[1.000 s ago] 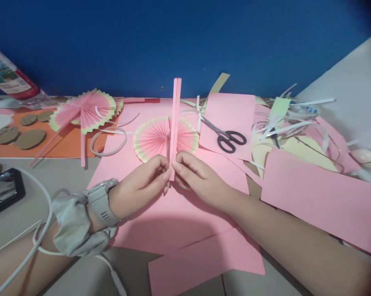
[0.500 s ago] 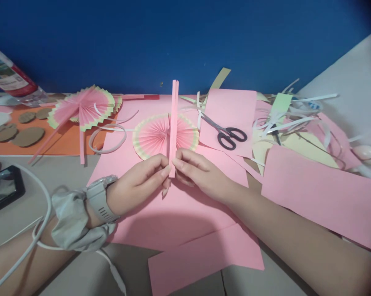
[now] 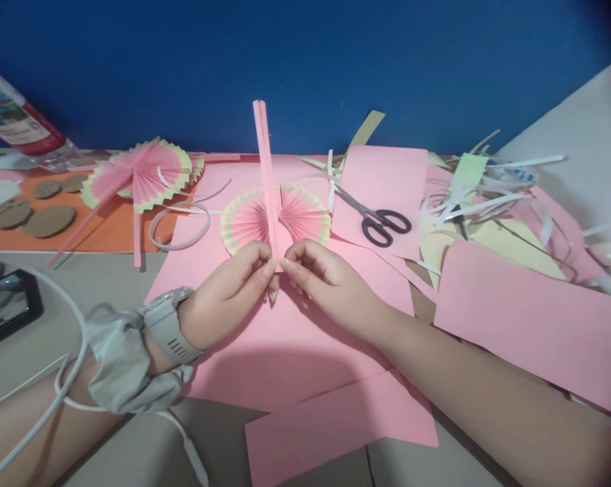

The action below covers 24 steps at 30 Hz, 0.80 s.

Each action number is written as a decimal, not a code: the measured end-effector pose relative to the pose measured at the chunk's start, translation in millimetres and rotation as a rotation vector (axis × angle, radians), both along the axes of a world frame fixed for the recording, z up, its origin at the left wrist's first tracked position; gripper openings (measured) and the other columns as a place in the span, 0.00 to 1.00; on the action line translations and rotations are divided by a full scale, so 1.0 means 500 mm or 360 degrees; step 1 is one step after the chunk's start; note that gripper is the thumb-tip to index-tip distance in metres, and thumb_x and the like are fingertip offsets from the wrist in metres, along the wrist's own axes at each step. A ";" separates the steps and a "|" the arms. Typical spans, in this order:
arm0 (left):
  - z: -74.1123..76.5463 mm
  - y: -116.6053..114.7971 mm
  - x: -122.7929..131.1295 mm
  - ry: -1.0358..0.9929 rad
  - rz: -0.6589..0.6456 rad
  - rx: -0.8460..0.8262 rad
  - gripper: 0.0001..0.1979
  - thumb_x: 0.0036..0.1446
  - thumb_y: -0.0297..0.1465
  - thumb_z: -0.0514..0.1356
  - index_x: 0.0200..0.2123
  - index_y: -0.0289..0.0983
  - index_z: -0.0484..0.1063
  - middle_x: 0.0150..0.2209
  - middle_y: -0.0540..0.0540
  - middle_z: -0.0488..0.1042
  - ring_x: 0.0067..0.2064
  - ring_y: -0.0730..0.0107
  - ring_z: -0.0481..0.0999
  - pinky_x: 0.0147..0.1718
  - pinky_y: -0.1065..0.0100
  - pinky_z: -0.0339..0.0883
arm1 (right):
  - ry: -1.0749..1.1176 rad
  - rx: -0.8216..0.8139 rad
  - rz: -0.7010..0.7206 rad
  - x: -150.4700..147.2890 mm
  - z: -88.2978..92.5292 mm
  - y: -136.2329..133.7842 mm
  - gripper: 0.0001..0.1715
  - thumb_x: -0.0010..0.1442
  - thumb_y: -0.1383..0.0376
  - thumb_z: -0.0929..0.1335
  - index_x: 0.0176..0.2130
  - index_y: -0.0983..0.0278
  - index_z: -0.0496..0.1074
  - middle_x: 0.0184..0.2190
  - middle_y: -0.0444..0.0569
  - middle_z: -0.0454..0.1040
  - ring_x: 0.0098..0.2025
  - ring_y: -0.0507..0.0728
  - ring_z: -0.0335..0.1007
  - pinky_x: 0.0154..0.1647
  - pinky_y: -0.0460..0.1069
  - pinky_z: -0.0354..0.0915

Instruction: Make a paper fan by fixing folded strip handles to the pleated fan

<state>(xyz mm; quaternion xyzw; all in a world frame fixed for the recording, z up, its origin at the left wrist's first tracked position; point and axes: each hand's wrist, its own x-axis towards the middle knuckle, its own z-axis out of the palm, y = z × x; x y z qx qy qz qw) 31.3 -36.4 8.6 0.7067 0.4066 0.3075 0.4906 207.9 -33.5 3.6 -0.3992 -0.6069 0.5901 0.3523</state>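
Note:
Between my hands a narrow folded strip of pink paper [image 3: 266,172] stands nearly upright, its top leaning a little left. My left hand [image 3: 239,281] pinches its lower end from the left with thumb and fingers. From the right, my right hand [image 3: 323,274] pinches the same lower end, thumb facing me. Just behind the strip, a round pleated paper fan [image 3: 305,213], pink with a yellow-green rim, lies on the pink paper sheet [image 3: 285,358]. The strip covers part of the fan's middle. The fingers behind the strip are partly hidden.
Black-handled scissors [image 3: 379,220] lie on a pink sheet at right, near tangled paper strips [image 3: 480,196]. Another pleated fan [image 3: 155,172] with pink sticks and brown cardboard discs [image 3: 50,221] sit at left. A white cable [image 3: 84,345] crosses my left forearm. A blue wall [image 3: 305,67] stands behind.
The strip's top has swung left and up, from vertical to a slight left lean. Both hands have shifted slightly up and still pinch its lower end.

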 end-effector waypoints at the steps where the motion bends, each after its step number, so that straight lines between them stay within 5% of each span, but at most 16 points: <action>1: 0.000 -0.001 0.000 0.0022 0.0007 -0.0004 0.08 0.67 0.31 0.45 0.34 0.38 0.59 0.26 0.53 0.66 0.29 0.75 0.67 0.33 0.68 0.61 | -0.0019 0.0026 -0.0018 0.000 -0.002 -0.001 0.11 0.65 0.58 0.63 0.35 0.63 0.62 0.23 0.38 0.64 0.21 0.47 0.60 0.23 0.45 0.59; 9: 0.007 0.001 -0.003 0.0176 -0.0054 0.0038 0.11 0.67 0.31 0.45 0.32 0.37 0.61 0.27 0.51 0.68 0.31 0.73 0.68 0.35 0.66 0.62 | 0.0009 -0.0002 -0.0043 0.002 0.000 0.005 0.08 0.66 0.62 0.62 0.34 0.63 0.61 0.23 0.39 0.63 0.23 0.48 0.62 0.25 0.45 0.62; 24: 0.010 -0.004 -0.004 -0.0002 -0.0137 -0.0066 0.08 0.65 0.29 0.46 0.33 0.37 0.60 0.26 0.51 0.67 0.29 0.72 0.67 0.32 0.66 0.63 | 0.0266 -0.0190 0.0218 0.012 0.005 0.012 0.13 0.64 0.59 0.65 0.32 0.64 0.61 0.22 0.39 0.62 0.25 0.49 0.62 0.29 0.46 0.58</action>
